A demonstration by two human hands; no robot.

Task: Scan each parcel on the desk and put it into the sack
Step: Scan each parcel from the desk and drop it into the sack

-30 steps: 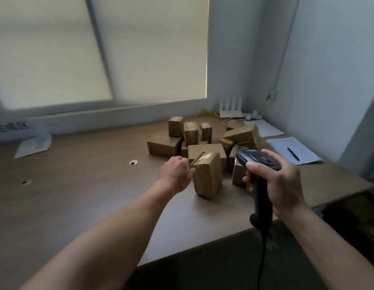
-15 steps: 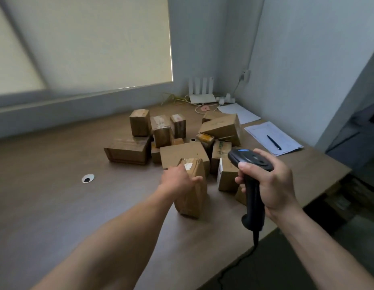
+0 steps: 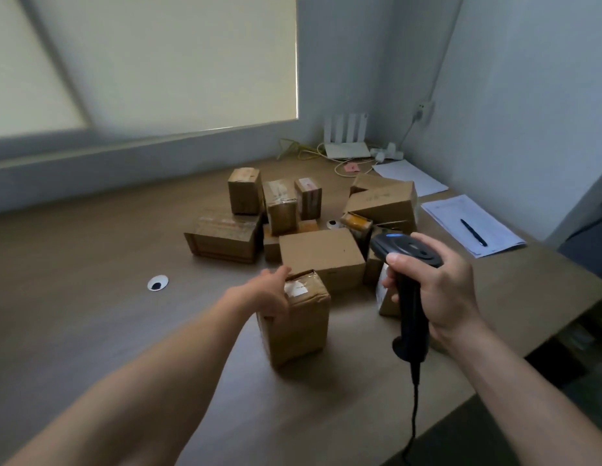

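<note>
While no sack is in view, nothing can be counted as bagged from here, so the task is judged to be at an early stage. The nearest parcel (image 3: 301, 326) is stood upright on the counter (image 3: 91, 317), at 6 o'clock of the pile (image 3: 321, 253) and just apart from it. It is gripped at its upper left edge by the left hand (image 3: 271, 294), w/ the thumb laid along the top rear edge; the other fingers are mostly hidden. A white label is seen on its top face. At 3 o'clock of that parcel the scanner (image 3: 409, 297) is held upright by the right hand (image 3: 442, 290), fingers wrapped fully round the grip. Its head sits over the pile's right side and, as far as can be told, is not pointed at the label. No beam is seen, so this parcel is taken as unscanned. Approx. ten boxes are left in the pile at 12 o'clock, some stacked, some leaning. Left to do: label to be presented to the scanner, scan, drop in sack, then the same for the rest. Papers w/ a pen (image 3: 472, 232) are lying at 2 o'clock, not part of the job.
</note>
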